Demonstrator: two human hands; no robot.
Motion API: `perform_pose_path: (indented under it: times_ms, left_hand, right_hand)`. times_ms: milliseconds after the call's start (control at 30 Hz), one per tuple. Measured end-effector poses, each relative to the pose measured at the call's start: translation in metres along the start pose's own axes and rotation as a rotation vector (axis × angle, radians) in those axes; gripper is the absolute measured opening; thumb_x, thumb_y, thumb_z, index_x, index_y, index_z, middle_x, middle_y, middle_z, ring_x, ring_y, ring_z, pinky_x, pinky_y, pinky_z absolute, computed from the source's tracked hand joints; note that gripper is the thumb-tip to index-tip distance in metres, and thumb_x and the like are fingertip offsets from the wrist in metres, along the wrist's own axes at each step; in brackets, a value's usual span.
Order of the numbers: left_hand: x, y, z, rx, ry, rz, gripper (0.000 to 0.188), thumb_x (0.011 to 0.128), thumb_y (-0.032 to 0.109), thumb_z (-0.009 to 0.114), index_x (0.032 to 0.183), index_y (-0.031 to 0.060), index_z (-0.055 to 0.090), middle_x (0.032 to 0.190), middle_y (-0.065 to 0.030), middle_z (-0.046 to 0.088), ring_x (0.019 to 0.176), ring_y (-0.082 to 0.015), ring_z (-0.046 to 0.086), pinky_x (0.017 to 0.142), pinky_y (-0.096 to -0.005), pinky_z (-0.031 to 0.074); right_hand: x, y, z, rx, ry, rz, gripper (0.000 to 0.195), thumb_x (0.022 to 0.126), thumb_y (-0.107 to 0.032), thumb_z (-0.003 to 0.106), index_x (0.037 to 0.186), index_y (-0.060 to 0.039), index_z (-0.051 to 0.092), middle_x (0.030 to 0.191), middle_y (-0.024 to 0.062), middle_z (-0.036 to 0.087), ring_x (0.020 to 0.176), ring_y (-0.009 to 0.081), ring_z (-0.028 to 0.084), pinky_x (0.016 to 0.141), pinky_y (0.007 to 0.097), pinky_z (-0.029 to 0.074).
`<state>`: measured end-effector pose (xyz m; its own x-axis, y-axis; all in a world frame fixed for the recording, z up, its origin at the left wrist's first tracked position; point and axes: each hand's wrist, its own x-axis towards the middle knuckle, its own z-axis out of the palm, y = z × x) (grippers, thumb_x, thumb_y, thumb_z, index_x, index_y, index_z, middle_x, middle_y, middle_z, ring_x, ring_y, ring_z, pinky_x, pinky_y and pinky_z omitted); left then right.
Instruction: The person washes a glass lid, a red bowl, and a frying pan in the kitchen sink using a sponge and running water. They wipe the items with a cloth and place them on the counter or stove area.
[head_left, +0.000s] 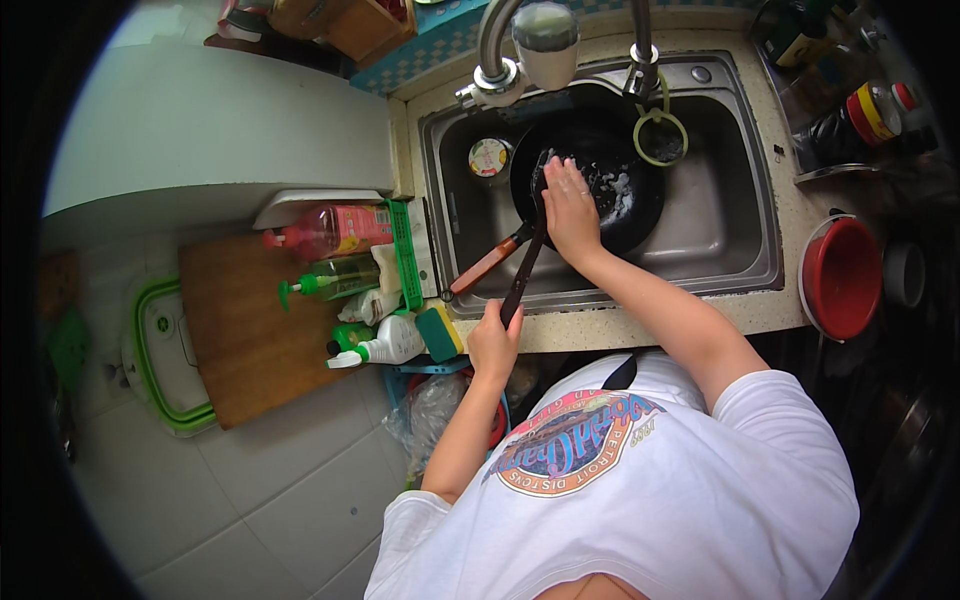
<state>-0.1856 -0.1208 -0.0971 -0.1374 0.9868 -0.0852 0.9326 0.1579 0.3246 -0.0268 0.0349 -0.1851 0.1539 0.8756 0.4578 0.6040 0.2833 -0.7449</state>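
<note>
My left hand (493, 341) grips the lower end of a long dark-brown handle of a cooking utensil (527, 262), just in front of the sink edge. The utensil slants up over a black wok (637, 202) in the sink. My right hand (574, 214) lies along its upper part, fingers stretched and held together, with whitish suds on them. Whether those fingers grip the utensil is not clear, and its head is partly hidden. White foam (621, 196) clings to the wok's inside. The wok's wooden handle (487, 266) rests across the sink's front left rim.
Around the wok is a steel sink (720, 217), with a lidded jar (489, 159) at its left. Above hang a faucet (499, 79) and a green-ringed strainer (660, 139). Soap bottles (337, 229) and a sponge (440, 334) stand left; a red bowl (842, 277) sits right.
</note>
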Motion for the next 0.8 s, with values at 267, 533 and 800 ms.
perform_pose_path:
  times_ms: [267,533,800]
  left_hand:
    - [0.013,0.022,-0.005,-0.059,0.010,0.014,0.024,0.089,0.028,0.069,0.092,0.0065,0.058,0.073,-0.0171,0.067,0.068,-0.0403,0.066,0.058,-0.0478,0.050]
    - [0.036,0.028,0.001,-0.072,-0.036,-0.037,0.024,0.086,0.024,0.068,0.100,0.0053,0.059,0.077,-0.0196,0.068,0.074,-0.0419,0.066,0.064,-0.0495,0.051]
    - [0.044,0.021,0.018,-0.244,-0.065,-0.030,0.070,0.073,0.002,0.068,0.132,0.0031,0.031,0.073,-0.0162,0.066,0.072,-0.0370,0.067,0.065,-0.0426,0.050]
  right_hand:
    - [0.026,-0.007,-0.014,0.080,-0.157,-0.259,0.037,0.080,-0.008,0.063,0.117,-0.0064,0.066,0.131,0.0117,0.061,0.133,0.0291,0.048,0.114,0.0464,0.032]
    - [0.003,-0.008,-0.006,0.174,-0.167,-0.204,0.034,0.088,-0.010,0.059,0.121,-0.0066,0.064,0.133,0.0108,0.060,0.132,0.0323,0.048,0.113,0.0520,0.030]
    - [-0.024,-0.009,-0.016,0.347,-0.574,-0.357,0.034,0.096,-0.018,0.056,0.129,-0.0130,0.060,0.137,0.0039,0.059,0.138,0.0270,0.043,0.117,0.0544,0.018]
